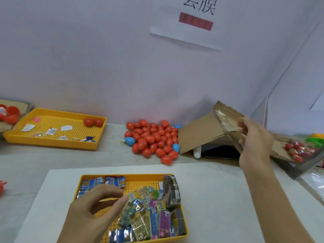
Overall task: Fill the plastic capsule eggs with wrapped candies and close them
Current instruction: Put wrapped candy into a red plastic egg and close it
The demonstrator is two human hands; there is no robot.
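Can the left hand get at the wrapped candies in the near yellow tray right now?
Probably yes. The left hand hovers right over the near yellow tray, fingers loosely curled and holding nothing, fingertips beside the wrapped candies. The tray is open-topped and nothing lies between.

Closed red and blue capsule eggs (152, 141) heaped by wall; wrapped candies (149, 214) piled in near yellow tray (129, 176).

My left hand (91, 214) covers part of the near tray (122, 176); its wrist runs off the bottom edge. Candy wrapper (140, 223) print too blurred to read. Wall sign (192, 23) cropped at top.
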